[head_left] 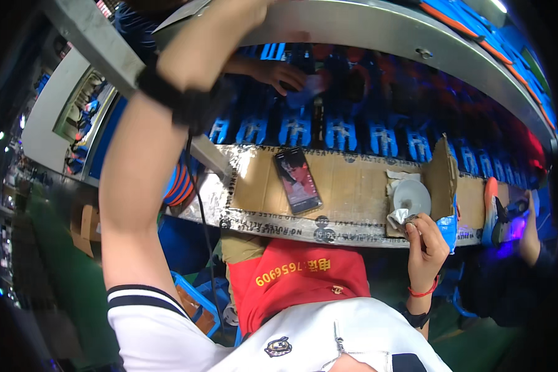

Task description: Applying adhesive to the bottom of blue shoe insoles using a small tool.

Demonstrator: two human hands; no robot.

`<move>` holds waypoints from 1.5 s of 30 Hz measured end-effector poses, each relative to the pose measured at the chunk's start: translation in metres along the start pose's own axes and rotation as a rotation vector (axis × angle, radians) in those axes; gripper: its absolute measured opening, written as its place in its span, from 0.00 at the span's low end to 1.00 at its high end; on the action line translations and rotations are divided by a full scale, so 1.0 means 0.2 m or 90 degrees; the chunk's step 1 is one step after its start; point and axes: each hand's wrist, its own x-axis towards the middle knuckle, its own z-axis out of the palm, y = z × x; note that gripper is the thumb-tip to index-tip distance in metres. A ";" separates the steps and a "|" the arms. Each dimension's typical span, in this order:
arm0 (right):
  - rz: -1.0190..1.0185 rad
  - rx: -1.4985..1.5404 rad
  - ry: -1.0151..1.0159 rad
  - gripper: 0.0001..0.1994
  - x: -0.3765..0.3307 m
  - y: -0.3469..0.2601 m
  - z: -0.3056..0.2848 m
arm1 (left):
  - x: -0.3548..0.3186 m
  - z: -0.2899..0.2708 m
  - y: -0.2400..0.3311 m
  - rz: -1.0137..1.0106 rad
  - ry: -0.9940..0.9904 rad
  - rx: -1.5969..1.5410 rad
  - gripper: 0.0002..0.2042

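Observation:
My right hand (426,239) is closed in a pinch on a crumpled white cloth (398,217) at the near rim of a pale round bowl (417,193). The bowl has a dark patch at its bottom and stands in a cardboard box (441,180) with a tall right flap. My left arm stretches up and away across the left side. My left hand (245,15) is blurred at the top edge beside the metal rail (353,22), its fingers out of sight. A lit phone (297,180) lies on the cardboard-covered ledge (359,186) between my arms.
Beyond the ledge runs a row of blue shoe-shaped holders (340,133). A co-worker's hand (279,74) reaches in there. At right, another person's hand (530,229) is near a shoe (491,208). Blue and orange items (477,37) line the upper shelf. A cable (198,198) hangs from my left arm.

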 end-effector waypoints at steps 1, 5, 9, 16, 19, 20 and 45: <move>0.011 0.017 -0.004 0.05 0.00 0.00 0.02 | -0.27 0.03 0.08 0.134 0.042 0.058 0.15; 0.005 0.033 -0.038 0.05 0.01 -0.02 0.09 | -0.99 -0.11 0.04 0.061 0.058 0.092 0.16; 0.011 0.051 -0.050 0.05 0.00 -0.02 0.16 | -1.60 -0.29 -0.30 -0.097 0.273 0.101 0.17; 0.008 0.031 -0.104 0.05 0.01 -0.08 0.23 | -2.19 -0.66 -0.86 -0.322 0.849 -0.017 0.21; 0.012 0.017 -0.111 0.05 0.03 -0.09 0.25 | -2.20 -0.88 -0.96 -0.363 0.829 -0.197 0.36; 0.022 0.013 -0.117 0.05 0.02 -0.10 0.25 | -2.20 -0.95 -0.97 -0.363 0.809 -0.245 0.36; 0.063 -0.035 -0.075 0.04 0.04 -0.12 0.22 | -2.26 -1.01 -0.83 -0.524 0.368 -0.231 0.32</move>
